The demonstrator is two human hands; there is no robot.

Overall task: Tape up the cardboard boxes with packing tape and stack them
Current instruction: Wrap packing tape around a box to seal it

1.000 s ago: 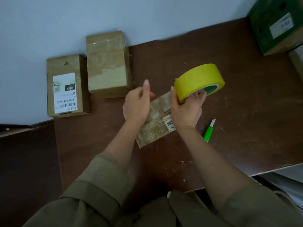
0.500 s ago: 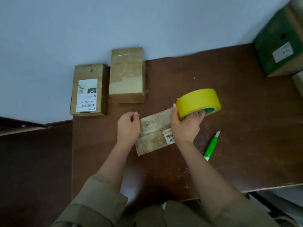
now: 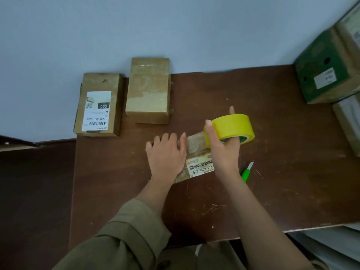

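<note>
I am watching from the head camera as the left hand (image 3: 166, 152) is lying flat, fingers straight, pressing down on the small box (image 3: 196, 152) near the middle of the table (image 3: 272, 133). The right hand (image 3: 224, 151) is gripping the yellow tape roll (image 3: 229, 126), thumb on its outer band and fingers through the core, holding it just above the box's right end. I cannot tell whether a strip is already running from the roll onto the cardboard.

As I am judging it, this box is only being started. Two more boxes are sitting side by side at the far left: a labelled box (image 3: 98, 105) overhanging the table's left edge and a plain box (image 3: 149, 90) showing glossy tape across its top. Nothing is stacked yet, so the taping of this one and all the stacking are still remaining.

A green cutter (image 3: 246, 173) is lying just right of the right wrist. The table is dark brown, scuffed and scratched, standing against a pale blue-grey wall (image 3: 175, 26). A green carton (image 3: 327, 73) is sitting at the far right corner.
</note>
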